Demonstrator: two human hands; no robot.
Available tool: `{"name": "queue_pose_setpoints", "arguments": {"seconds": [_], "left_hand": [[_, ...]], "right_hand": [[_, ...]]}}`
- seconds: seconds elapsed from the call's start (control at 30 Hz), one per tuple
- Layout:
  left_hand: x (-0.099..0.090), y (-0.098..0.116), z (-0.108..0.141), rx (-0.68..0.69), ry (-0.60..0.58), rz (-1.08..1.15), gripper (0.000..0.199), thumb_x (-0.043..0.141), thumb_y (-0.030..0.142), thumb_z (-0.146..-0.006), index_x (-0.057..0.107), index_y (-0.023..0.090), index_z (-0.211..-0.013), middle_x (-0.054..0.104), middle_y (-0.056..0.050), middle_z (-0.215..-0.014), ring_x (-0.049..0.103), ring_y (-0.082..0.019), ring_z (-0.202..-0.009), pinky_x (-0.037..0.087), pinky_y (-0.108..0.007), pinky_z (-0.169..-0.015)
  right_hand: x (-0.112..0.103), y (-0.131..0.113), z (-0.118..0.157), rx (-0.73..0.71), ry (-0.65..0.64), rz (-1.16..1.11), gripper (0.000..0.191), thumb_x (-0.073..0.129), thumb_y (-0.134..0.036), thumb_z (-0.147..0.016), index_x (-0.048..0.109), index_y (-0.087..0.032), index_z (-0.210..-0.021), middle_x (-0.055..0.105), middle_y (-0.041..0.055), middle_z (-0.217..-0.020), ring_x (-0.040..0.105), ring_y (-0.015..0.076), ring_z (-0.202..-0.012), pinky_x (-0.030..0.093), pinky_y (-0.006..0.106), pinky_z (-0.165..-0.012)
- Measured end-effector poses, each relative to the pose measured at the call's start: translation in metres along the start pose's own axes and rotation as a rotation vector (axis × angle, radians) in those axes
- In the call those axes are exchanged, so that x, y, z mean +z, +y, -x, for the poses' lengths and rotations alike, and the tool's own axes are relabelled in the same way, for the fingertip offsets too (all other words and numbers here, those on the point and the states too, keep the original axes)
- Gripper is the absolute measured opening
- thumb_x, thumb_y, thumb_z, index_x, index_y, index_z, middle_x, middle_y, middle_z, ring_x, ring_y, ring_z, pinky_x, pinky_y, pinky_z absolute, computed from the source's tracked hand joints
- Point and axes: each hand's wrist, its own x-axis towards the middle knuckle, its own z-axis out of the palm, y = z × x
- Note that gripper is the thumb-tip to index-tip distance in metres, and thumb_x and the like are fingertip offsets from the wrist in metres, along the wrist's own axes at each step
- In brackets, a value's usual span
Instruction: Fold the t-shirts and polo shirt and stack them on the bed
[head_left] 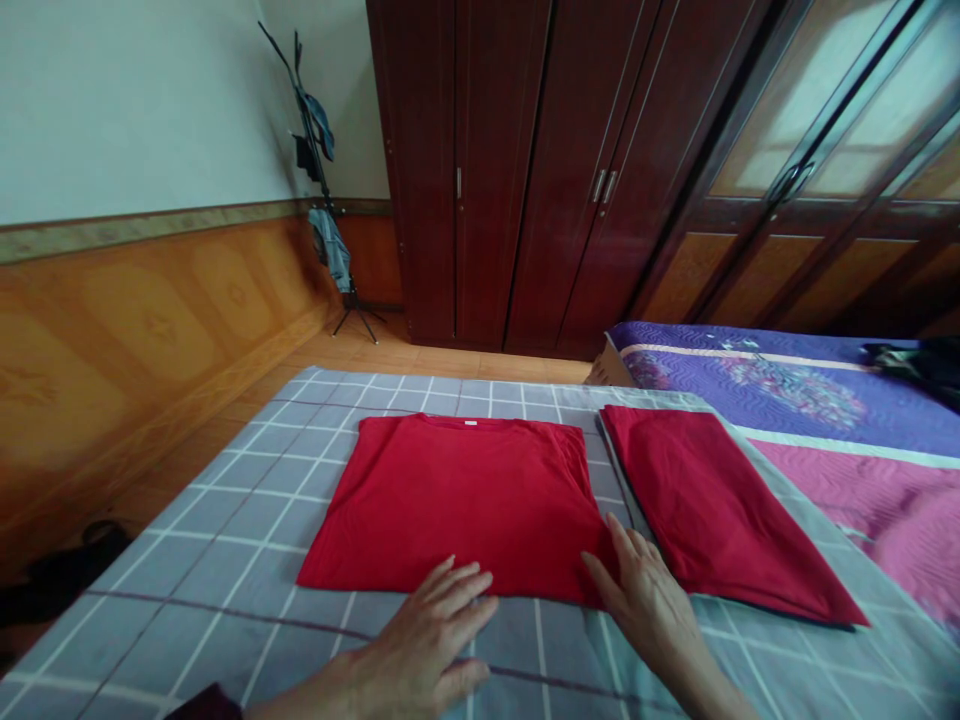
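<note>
Red shirt (465,500): lying flat on the checked sheet (262,540), ahead of the left grip (431,635), ahead-left of the right grip (649,590)
Left grip: palm down, fingers outstretched and slightly spread, tips over the shirt's near edge
Right grip: unclosed, thumb and fingers parted at the shirt's near right corner
Folded red garment (720,500): just right of the right grip

Home bedroom, dark red wardrobe (499,120), coat stand (311,165), quilted bed (795,390).
</note>
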Motion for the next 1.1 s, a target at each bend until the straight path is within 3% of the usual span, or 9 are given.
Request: {"name": "queue_pose_setpoints", "arguments": {"seconds": [0.1,0.27,0.4,0.5,0.6,0.67,0.77,0.97,1.1], "left_hand": [[0.0,0.023,-0.017,0.04,0.007,0.075,0.062,0.059,0.03,-0.085,0.037,0.026,-0.142,0.039,-0.007,-0.147,0.035,-0.025,-0.135,0.025,-0.044,-0.113],[0.005,0.035,-0.034,0.023,0.103,0.25,0.062,0.062,0.022,-0.079,0.044,0.019,-0.138,0.048,-0.009,-0.14,0.044,-0.024,-0.128,0.031,-0.036,-0.11],[0.013,0.024,-0.033,-0.066,0.247,0.56,0.063,0.059,0.019,-0.078,0.044,0.019,-0.138,0.047,-0.009,-0.141,0.042,-0.023,-0.129,0.03,-0.036,-0.11],[0.02,0.012,-0.037,-0.084,0.335,0.875,0.07,0.061,0.027,-0.077,0.037,0.016,-0.142,0.042,-0.013,-0.143,0.041,-0.026,-0.129,0.031,-0.04,-0.109],[0.022,0.002,-0.044,-0.114,0.377,1.283,0.092,0.067,0.042,-0.072,0.022,0.009,-0.146,0.035,-0.021,-0.145,0.04,-0.028,-0.129,0.033,-0.041,-0.106],[0.019,-0.004,-0.044,-0.15,0.434,1.51,0.102,0.069,0.051,-0.07,0.016,0.008,-0.146,0.033,-0.023,-0.145,0.041,-0.029,-0.128,0.034,-0.04,-0.104],[0.012,-0.014,-0.033,-0.2,0.598,1.75,0.096,0.07,0.053,-0.071,0.019,0.014,-0.144,0.039,-0.02,-0.141,0.049,-0.027,-0.12,0.04,-0.037,-0.096],[0.0,-0.039,0.017,-0.285,0.96,2.019,0.046,0.064,0.039,-0.082,0.047,0.021,-0.121,0.061,-0.011,-0.117,0.061,-0.023,-0.104,0.046,-0.035,-0.089],[-0.001,-0.051,0.043,-0.367,1.078,1.992,0.033,0.064,0.032,-0.083,0.054,0.019,-0.111,0.065,-0.01,-0.112,0.064,-0.023,-0.099,0.049,-0.035,-0.086]], "right_hand": [[-0.013,-0.009,-0.03,0.166,-0.167,0.014,0.05,0.043,-0.042,-0.089,0.051,-0.006,-0.123,0.062,0.02,-0.108,0.064,0.0317,-0.097,0.05,0.041,-0.076],[-0.022,-0.011,-0.073,0.332,-0.335,-0.094,0.029,0.054,-0.047,-0.08,0.062,-0.019,-0.079,0.067,0.0112,-0.081,0.066,0.0327,-0.087,0.048,0.04,-0.07],[-0.024,-0.011,-0.09,0.54,-0.457,-0.689,0.02,0.061,-0.037,-0.07,0.058,-0.019,-0.061,0.065,0.0082,-0.062,0.067,0.0263,-0.071,0.051,0.033,-0.062],[-0.03,-0.024,-0.095,0.696,-0.634,-1.208,0.015,0.063,-0.031,-0.065,0.066,-0.017,-0.072,0.071,0.0107,-0.074,0.069,0.0248,-0.076,0.054,0.033,-0.071],[-0.039,-0.05,-0.104,0.768,-0.611,-1.432,0.022,0.062,-0.029,-0.065,0.068,-0.015,-0.082,0.072,0.013,-0.085,0.069,0.0245,-0.082,0.054,0.035,-0.08],[-0.045,-0.077,-0.117,0.653,-0.552,-1.425,0.023,0.06,-0.027,-0.064,0.066,-0.015,-0.083,0.071,0.0128,-0.087,0.069,0.0242,-0.081,0.054,0.035,-0.078],[-0.047,-0.138,-0.143,0.291,-0.483,-1.117,0.021,0.055,-0.023,-0.064,0.06,-0.016,-0.084,0.069,0.0089,-0.081,0.068,0.0214,-0.074,0.055,0.032,-0.07],[-0.015,-0.277,-0.152,-0.064,-0.509,-0.877,0.031,0.065,-0.016,-0.061,0.063,-0.014,-0.092,0.065,0.0021,-0.074,0.062,0.0185,-0.073,0.049,0.027,-0.064],[-0.009,-0.292,-0.109,-0.276,-0.488,-0.793,0.041,0.063,-0.021,-0.072,0.061,-0.012,-0.112,0.065,0.0099,-0.105,0.061,0.0212,-0.096,0.046,0.03,-0.084]]}}
